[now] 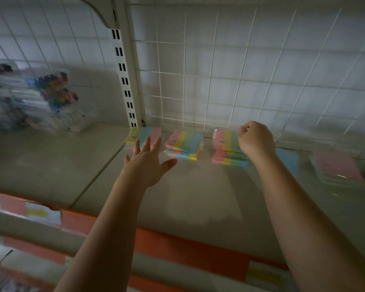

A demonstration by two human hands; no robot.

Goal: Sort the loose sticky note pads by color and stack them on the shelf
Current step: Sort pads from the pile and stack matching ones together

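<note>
- Two bare hands are seen reaching over the shelf [198, 197] toward its back edge.
- The left hand [148, 163] is held released, fingers spread and straight; its fingertips lie over the near edge of the left stack [144, 133], though contact cannot be confirmed.
- The right hand [255, 140] is curled around the right side of the right stack [226, 144], grasping its upper wrapped pad by the edge.
- Between these two, a middle stack [184, 145] is set apart from both hands; its lower pads are skewed against the top one.
- All three stacks are made of multicoloured striped pads and are lined up along the wire grid panel [240, 81].
- A blue pad [289, 161] is partly hidden behind the right forearm.
- Pink pads [337, 169] in clear wrapping are stacked farther right.
- Packs of markers [51, 98], blurred, are stored on the adjoining shelf section at left.
</note>
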